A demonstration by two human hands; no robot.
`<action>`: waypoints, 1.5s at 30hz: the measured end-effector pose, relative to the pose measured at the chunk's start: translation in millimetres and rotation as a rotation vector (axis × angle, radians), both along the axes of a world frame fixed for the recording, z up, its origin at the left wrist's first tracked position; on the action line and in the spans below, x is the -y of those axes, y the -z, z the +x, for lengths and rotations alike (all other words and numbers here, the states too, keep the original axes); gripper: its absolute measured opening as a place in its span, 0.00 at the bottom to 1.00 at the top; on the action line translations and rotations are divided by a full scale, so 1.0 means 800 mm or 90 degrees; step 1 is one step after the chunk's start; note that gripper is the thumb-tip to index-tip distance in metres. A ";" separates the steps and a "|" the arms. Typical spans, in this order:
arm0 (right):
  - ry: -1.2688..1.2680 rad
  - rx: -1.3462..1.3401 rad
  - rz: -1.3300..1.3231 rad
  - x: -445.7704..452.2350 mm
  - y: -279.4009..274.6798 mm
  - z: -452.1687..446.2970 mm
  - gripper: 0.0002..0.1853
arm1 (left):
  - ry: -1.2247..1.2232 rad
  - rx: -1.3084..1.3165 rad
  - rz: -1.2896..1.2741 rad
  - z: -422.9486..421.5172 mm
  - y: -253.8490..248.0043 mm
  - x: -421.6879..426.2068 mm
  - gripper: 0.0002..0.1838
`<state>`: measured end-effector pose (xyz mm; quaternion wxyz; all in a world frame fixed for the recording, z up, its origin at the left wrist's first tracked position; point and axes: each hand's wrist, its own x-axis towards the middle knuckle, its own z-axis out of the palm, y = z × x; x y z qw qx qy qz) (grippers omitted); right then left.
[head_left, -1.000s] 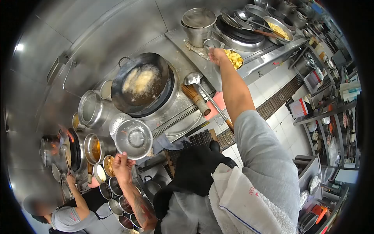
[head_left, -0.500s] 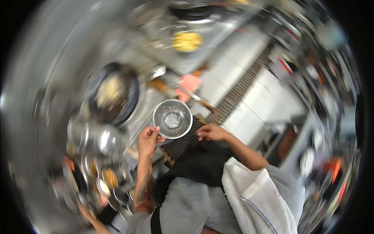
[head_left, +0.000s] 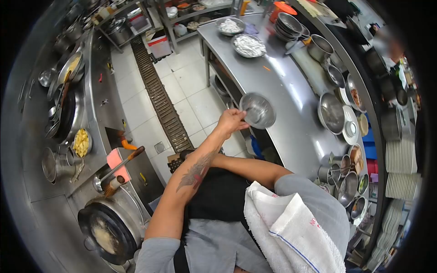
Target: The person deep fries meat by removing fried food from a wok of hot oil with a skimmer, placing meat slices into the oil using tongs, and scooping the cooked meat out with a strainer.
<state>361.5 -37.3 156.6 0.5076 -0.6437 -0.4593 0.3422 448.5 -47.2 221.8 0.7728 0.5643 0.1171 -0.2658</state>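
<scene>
My left hand [head_left: 233, 122] is closed on the rim of a metal bowl [head_left: 260, 111]. The bowl is tilted, beside the edge of the steel worktable [head_left: 291, 113], and looks wet or shiny inside. I cannot tell whether it touches the table. My right forearm [head_left: 255, 169] crosses low in front of the black apron [head_left: 214, 193]. My left forearm hides the right hand, so its fingers do not show.
At left, a wok [head_left: 107, 234] holds pale food in liquid, near a ladle [head_left: 97, 184] and a bowl of yellow chunks [head_left: 82, 143]. Bowls of white pieces [head_left: 249, 46] stand on the worktable's far end. A grated drain [head_left: 159, 93] runs along the tiled floor.
My view has swung right, from the stove towards the worktable. My left hand has carried the metal bowl across to the table edge. My right hand has gone out of sight.
</scene>
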 end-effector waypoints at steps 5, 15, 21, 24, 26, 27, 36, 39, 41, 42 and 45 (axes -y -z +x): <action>0.003 0.261 -0.162 0.012 0.049 -0.013 0.15 | 0.120 0.080 -0.050 -0.080 -0.013 -0.073 0.25; -0.480 0.248 -0.252 -0.134 -0.021 -0.096 0.15 | -1.361 -0.404 -0.248 -0.512 0.285 -0.322 0.27; -0.483 0.549 0.112 -0.230 0.010 -0.184 0.19 | -1.154 0.032 -0.391 -0.561 0.260 -0.276 0.22; -0.636 0.584 -0.096 -0.281 0.046 -0.230 0.15 | -1.190 0.015 -0.371 -0.556 0.228 -0.259 0.15; -0.694 0.623 -0.081 -0.299 0.046 -0.240 0.11 | -1.275 -0.098 -0.261 -0.554 0.224 -0.265 0.16; -0.737 0.661 -0.075 -0.310 0.039 -0.238 0.08 | -1.366 -0.178 -0.216 -0.559 0.253 -0.272 0.12; -0.643 0.191 -0.005 -0.418 -0.094 -0.052 0.16 | -0.253 -0.169 0.281 -0.436 0.103 -0.386 0.12; -0.404 0.155 -0.069 -0.454 -0.094 0.036 0.18 | -0.327 -0.010 0.285 -0.343 0.048 -0.515 0.13; -0.296 0.115 -0.096 -0.476 -0.069 0.080 0.19 | -0.597 0.056 0.370 -0.284 -0.038 -0.591 0.14; -0.256 0.135 -0.125 -0.484 -0.059 0.100 0.19 | -0.695 0.130 0.361 -0.258 -0.030 -0.645 0.15; -0.243 0.119 -0.135 -0.492 -0.056 0.138 0.19 | -0.984 0.178 -0.086 -0.167 -0.072 -0.793 0.37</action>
